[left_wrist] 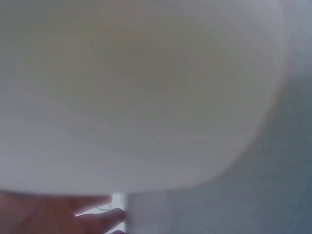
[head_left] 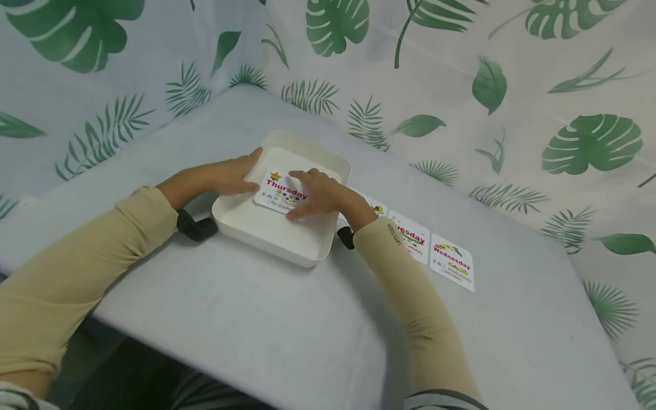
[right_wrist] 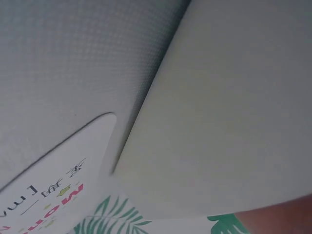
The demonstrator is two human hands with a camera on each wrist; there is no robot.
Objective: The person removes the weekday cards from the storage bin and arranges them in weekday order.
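A white card printed "Thursday" point(head_left: 277, 199) lies inside a shallow cream-white tray point(head_left: 277, 242). Over the card's right part, my right hand point(head_left: 325, 193) rests with thumb and fingers spread. My left hand point(head_left: 230, 173) is at the tray's left wall, its thumb reaching toward the card's left edge and its fingers by the rim. The tray's outside fills much of the left wrist view, with part of the left hand point(left_wrist: 58, 214) below it. Whether the right fingertips pinch the card is hidden.
Right of the tray lie a Tuesday card point(head_left: 415, 242), a Wednesday card point(head_left: 453, 263) and a Monday card point(right_wrist: 53, 190), partly behind the right arm in the head view. They rest on a pale tabletop point(head_left: 256, 307). A leaf-print cloth point(head_left: 451, 57) hangs behind.
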